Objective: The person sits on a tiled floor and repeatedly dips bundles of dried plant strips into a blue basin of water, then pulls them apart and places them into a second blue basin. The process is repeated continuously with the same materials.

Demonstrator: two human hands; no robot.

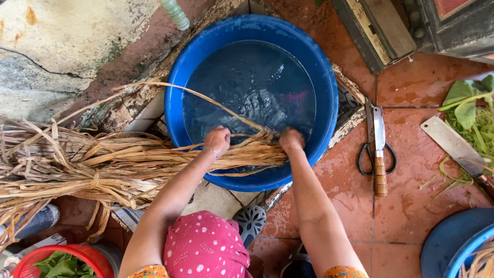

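Both hands grip a long bundle of dried straw-coloured leaf strips [128,164] — flat, papery, frayed ribbons tied near the middle with a twist of the same fibre. The left hand [217,140] is clenched over the bundle just inside the near rim of the basin, and the right hand [292,140] is closed around its tip, where the strips narrow and dip toward the water. The bundle lies across the near edge of a round blue plastic basin [327,77], smooth-walled and filled with clear, rippling water; its loose tail fans out to the left over a cracked, weathered concrete ledge [62,62]. One thin strip arcs up and over the water in a long curve. On the wet red floor tiles [411,201] to the right lie black-handled scissors [368,149] and, overlapping them, a small knife with a ribbed wooden handle [380,159]. Further right a broad steel cleaver [453,144] rests beside green leafy stalks [471,113]. A red plastic basket [31,262] holding green leaves sits at the lower left, and the rim of another blue tub [453,247] shows at the lower right — dry strips inside it.
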